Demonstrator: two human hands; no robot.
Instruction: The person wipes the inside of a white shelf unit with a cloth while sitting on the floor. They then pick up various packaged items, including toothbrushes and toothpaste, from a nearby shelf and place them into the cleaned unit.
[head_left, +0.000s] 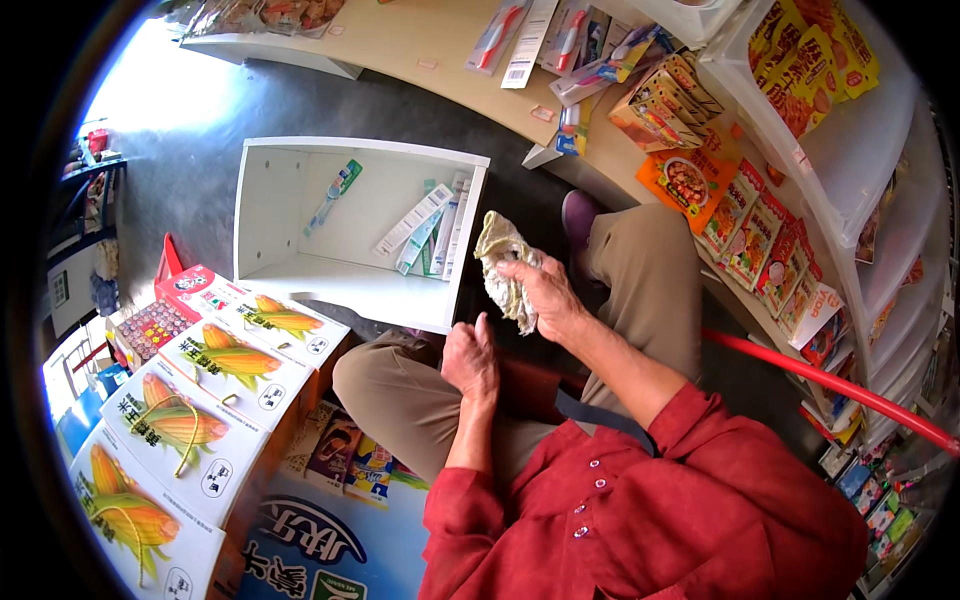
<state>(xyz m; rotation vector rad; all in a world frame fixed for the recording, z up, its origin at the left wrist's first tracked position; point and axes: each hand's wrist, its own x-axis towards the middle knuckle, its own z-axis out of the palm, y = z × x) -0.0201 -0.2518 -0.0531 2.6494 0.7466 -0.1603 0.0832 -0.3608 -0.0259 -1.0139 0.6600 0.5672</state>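
Now rag [503,268] in right hand [548,296]

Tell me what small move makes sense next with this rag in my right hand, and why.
Probably reach the rag forward into the white shelf box. Your right hand already grips the crumpled cloth just in front of the box's open side, while the left hand rests empty on your knee. The box's near floor looks bare; the toothbrush packs lie toward the right wall.

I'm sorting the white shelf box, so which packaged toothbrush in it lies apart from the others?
The green-and-blue packaged toothbrush at the back left of the white shelf box; the other packs are clustered at the right side.
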